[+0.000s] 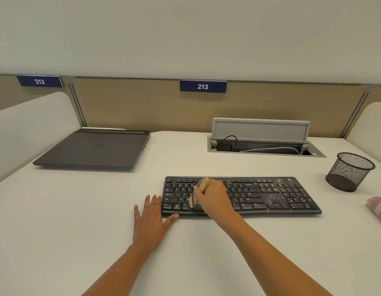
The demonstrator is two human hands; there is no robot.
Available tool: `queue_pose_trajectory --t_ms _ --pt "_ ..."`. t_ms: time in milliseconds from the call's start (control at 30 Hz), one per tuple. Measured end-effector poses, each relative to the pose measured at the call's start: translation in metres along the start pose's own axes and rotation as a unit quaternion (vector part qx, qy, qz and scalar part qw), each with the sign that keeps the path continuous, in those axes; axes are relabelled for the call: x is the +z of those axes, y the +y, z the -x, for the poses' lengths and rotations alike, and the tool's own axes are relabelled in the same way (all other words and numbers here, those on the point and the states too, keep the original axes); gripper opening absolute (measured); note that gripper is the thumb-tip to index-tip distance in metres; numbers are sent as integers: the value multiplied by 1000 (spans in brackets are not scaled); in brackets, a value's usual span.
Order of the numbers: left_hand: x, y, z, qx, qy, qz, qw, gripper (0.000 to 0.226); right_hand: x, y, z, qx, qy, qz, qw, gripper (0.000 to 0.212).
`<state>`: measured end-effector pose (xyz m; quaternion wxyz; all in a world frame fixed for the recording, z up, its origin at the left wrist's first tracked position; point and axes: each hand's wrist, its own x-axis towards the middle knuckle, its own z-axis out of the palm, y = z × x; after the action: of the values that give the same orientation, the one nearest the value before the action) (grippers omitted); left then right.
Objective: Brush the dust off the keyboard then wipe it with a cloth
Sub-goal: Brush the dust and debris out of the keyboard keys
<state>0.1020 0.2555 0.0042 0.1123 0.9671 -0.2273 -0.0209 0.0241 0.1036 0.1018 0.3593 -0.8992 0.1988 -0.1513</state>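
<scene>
Hands apart: right hand [209, 198] grips brush [203, 185] on keyboard [270, 195]; left hand [151, 220] lies flat on desk [78, 210], fingers spread.

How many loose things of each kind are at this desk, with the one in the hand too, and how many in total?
Keyboard: 1
Laptop: 1
Brush, gripped by the right hand: 1
Mesh cup: 1
Cloth: 1
Total: 5

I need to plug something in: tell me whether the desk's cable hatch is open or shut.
Open: the hatch lid stands raised, and cables show in the recess below it.
</scene>
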Motion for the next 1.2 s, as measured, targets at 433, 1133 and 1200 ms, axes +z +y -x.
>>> queue_pose_trajectory --t_ms 433,1133,1200 --pt "6 -3 1 4 1 15 1000 140 -15 -10 -16 35 -1 -5 999 30" --pt "1 0 4 7 -4 3 1000 144 -3 -10 -6 6 -52 -105 993 8" --pt "1 -1 4 8 -4 6 1000 143 4 -10 -7 8 -39 -92 995 12"
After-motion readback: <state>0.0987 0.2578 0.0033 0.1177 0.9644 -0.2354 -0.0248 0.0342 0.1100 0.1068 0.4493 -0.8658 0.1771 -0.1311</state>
